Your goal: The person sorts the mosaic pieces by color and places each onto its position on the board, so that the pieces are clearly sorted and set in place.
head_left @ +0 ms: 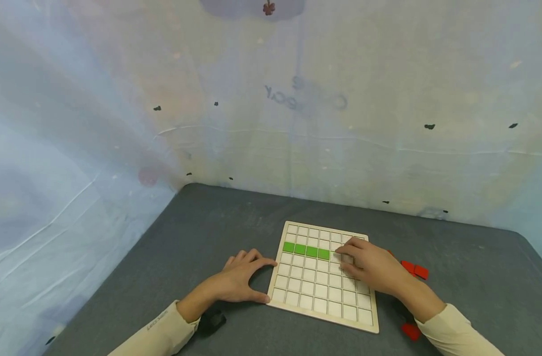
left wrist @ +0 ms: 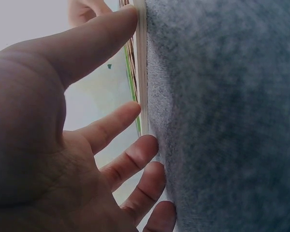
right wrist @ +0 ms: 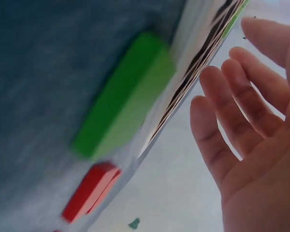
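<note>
A pale wooden grid board (head_left: 320, 316) lies on the dark table, with several green square tiles (head_left: 312, 251) side by side in one of its upper rows. My left hand (head_left: 235, 279) touches the board's left edge with thumb and forefinger spread apart. Over the right part of the board hovers my right hand (head_left: 371, 264), its fingers near the end of the green row and loosely bent. In the right wrist view nothing shows between the right hand's fingers (right wrist: 217, 106). A loose green tile (right wrist: 130, 101) lies on the table beside the board there.
Red tiles (head_left: 415, 269) lie to the right of the board, partly behind my right forearm. Another red piece (head_left: 411, 331) is nearer, by my right sleeve. A small black object (head_left: 211, 321) sits under my left wrist. A pale printed sheet (head_left: 315, 163) hangs behind the table.
</note>
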Tool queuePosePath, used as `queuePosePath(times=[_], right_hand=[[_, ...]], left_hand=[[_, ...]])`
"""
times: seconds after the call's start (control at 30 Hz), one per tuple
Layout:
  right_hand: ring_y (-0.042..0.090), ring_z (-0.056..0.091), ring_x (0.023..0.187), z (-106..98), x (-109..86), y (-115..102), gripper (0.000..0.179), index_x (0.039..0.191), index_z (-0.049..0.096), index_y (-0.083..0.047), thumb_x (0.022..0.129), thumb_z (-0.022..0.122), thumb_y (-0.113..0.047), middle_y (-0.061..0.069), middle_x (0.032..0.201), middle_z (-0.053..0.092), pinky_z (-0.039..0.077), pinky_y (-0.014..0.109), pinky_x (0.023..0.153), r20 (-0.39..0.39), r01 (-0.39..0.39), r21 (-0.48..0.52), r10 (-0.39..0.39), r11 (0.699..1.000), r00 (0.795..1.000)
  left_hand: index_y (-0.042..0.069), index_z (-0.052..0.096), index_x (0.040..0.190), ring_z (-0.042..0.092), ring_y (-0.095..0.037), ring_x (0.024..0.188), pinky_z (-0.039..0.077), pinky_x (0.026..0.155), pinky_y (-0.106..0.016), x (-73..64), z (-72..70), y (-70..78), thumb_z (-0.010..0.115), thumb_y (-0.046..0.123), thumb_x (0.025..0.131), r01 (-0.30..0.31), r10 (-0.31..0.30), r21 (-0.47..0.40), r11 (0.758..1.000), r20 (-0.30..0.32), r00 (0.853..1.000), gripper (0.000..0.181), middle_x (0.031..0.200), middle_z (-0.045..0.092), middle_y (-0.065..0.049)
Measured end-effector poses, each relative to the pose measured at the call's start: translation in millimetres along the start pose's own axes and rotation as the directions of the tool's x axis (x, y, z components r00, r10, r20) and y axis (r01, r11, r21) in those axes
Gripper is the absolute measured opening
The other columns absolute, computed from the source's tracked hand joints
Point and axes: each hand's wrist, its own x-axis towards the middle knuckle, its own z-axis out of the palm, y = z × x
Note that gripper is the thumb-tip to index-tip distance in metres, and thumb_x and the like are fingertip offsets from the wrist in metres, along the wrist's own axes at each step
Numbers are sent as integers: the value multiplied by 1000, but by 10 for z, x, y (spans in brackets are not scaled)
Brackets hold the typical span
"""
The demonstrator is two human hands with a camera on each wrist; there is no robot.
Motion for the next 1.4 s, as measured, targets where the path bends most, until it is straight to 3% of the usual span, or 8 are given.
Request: queuePosePath(times=[0.5, 0.73, 1.1, 1.4], right_hand=[[-7, 46, 75, -97, -383, 243, 24, 114, 71, -23, 91, 73, -28, -9, 106, 61, 40, 21, 61, -36, -43, 34, 44, 999, 998], [0, 57, 87, -122, -541, 276, 27, 116, 69, -29, 90, 74, -30, -10, 111, 61, 49, 26, 69, 21, -90, -24, 90, 996, 996], [7, 60, 99, -163, -757, 270, 28, 115, 69, -35, 88, 75, -37, -16, 112, 60, 53, 31, 77, -18, -103, -92, 102, 990, 995], [0, 57, 95, -160, -900, 281, 27, 113, 70, -37, 87, 75, -40, -21, 108, 58, 53, 29, 78, -13, -125, -121, 124, 985, 992]], left_hand=[[36, 49, 143, 39, -16, 108, 28, 86, -41, 18, 6, -21, 81, 53, 78, 14, -14, 4, 1000, 3, 1000, 75, 127, 46, 5], [38, 49, 143, 39, -16, 108, 29, 87, -40, 18, 13, -32, 80, 55, 77, 24, -24, 13, 1000, 6, 1000, 74, 128, 46, 7], [37, 49, 143, 39, -17, 110, 29, 87, -42, 22, 15, -44, 80, 57, 77, 12, -13, 10, 1000, 5, 1000, 76, 129, 46, 5], [37, 49, 143, 39, -16, 108, 29, 86, -41, 9, 9, -14, 80, 56, 77, 15, -15, 1, 1000, 4, 1000, 76, 128, 46, 6]])
